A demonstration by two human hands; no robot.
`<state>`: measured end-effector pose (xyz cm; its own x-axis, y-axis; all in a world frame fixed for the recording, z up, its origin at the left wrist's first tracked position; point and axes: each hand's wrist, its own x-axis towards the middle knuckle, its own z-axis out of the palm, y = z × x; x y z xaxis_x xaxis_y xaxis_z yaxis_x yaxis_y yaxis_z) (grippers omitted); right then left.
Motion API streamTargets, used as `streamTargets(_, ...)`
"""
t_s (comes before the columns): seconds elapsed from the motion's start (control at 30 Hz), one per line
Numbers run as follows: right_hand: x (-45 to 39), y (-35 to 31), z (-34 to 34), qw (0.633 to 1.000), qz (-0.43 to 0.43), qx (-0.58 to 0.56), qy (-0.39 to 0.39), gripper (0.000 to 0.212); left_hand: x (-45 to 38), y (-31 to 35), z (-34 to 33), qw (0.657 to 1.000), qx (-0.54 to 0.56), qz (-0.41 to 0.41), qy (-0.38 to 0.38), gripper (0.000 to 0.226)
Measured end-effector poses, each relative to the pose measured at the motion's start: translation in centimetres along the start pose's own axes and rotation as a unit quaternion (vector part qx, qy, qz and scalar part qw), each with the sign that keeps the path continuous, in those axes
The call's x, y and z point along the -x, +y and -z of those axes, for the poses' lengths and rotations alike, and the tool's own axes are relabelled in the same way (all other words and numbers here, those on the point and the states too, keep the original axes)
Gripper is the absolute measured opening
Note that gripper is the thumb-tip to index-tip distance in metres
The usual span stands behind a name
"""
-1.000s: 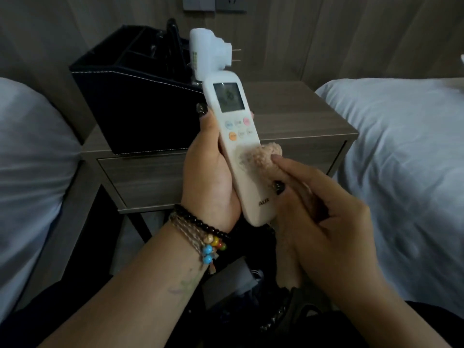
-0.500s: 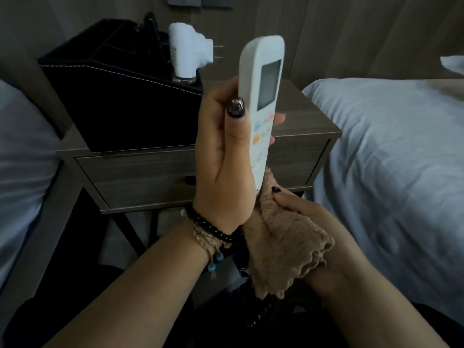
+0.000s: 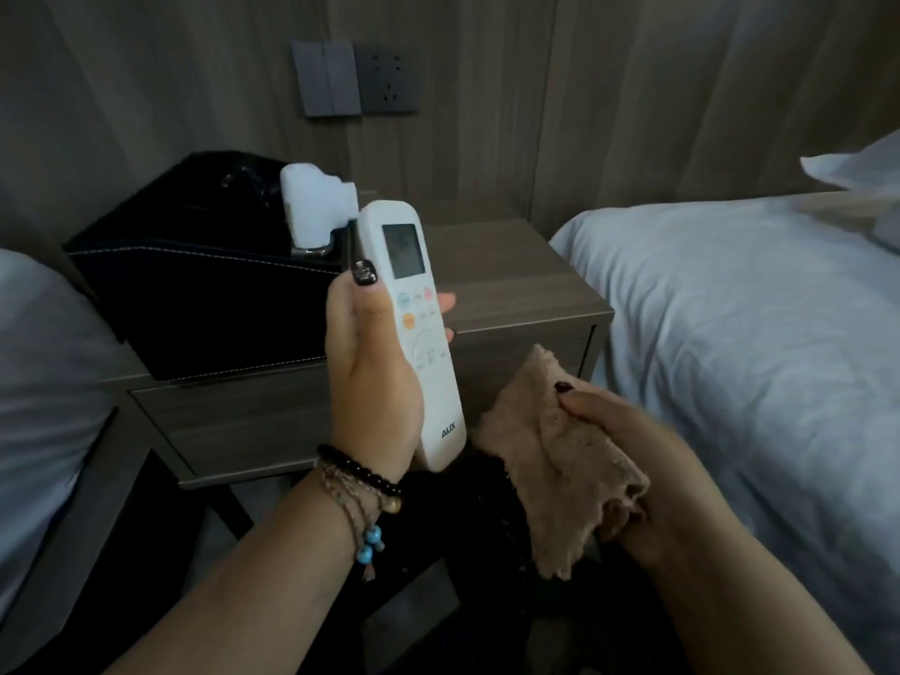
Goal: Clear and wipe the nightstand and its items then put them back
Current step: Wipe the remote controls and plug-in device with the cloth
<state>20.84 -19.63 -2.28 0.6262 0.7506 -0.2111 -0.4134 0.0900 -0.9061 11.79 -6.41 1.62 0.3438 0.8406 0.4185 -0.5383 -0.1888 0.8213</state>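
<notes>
At left-centre, a black organiser box with a white plug adapter occupies the nightstand. The left hand grips the white remote upright mid-frame, screen end up. The right hand, lower right, clutches the tan cloth.

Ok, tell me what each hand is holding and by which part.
Left hand grips the white remote around its lower half, thumb on the left edge. Right hand holds the tan cloth, bunched under its fingers.
</notes>
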Motion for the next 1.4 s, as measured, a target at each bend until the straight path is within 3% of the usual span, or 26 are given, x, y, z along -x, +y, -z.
streamTargets(0.13, -0.6, -1.6, 1.1, 0.991, 0.077, -0.085, 0.074, 0.027, -2.6, -1.0, -3.7, 0.989, -0.139, -0.015, -0.054, 0.016)
streamTargets(0.23, -2.2, -2.5, 2.0, 0.987, 0.09, -0.096, 0.097, 0.029, -6.2, -2.5, -6.4, 0.953, -0.277, -0.066, -0.1, 0.012)
streamTargets(0.3, -2.6, -2.9, 2.6, 0.983, 0.094, -0.11, 0.111, 0.03, -8.6, -3.8, -7.8, 0.9, -0.405, -0.108, -0.122, 0.023)
streamTargets(0.4, -2.9, -3.3, 3.2, 0.979, 0.091, -0.142, 0.114, 0.031, -10.9, -5.7, -9.6, 0.803, -0.564, -0.076, -0.18, 0.033)
streamTargets(0.5, -3.1, -3.4, 3.4, 0.981, 0.086, -0.144, 0.103, 0.032, -11.6, -7.9, -10.3, 0.721, -0.655, -0.061, -0.217, 0.035)
streamTargets(0.63, -3.0, -3.6, 3.3, 0.978, 0.082, -0.146, 0.122, 0.03, -11.7, -10.6, -10.2, 0.646, -0.724, -0.049, -0.237, 0.038)
streamTargets(0.77, -2.7, -3.8, 3.2, 0.98, 0.077, -0.143, 0.118, 0.029, -11.2, -12.0, -10.0, 0.606, -0.759, -0.042, -0.234, 0.037)
streamTargets(0.97, -2.2, -4.2, 2.5, 0.982, 0.073, -0.121, 0.122, 0.027, -11.4, -11.9, -10.3, 0.579, -0.779, -0.041, -0.237, 0.038)
streamTargets(1.1, -2.4, -4.0, 1.6, 0.981, 0.069, -0.127, 0.129, 0.027, -11.0, -10.5, -9.6, 0.62, -0.747, -0.053, -0.234, 0.037)
streamTargets(1.4, -2.5, -2.9, -1.1, 0.991, 0.039, -0.095, 0.084, 0.024, -7.8, -0.7, -1.7, 0.71, -0.621, -0.241, -0.228, 0.029)
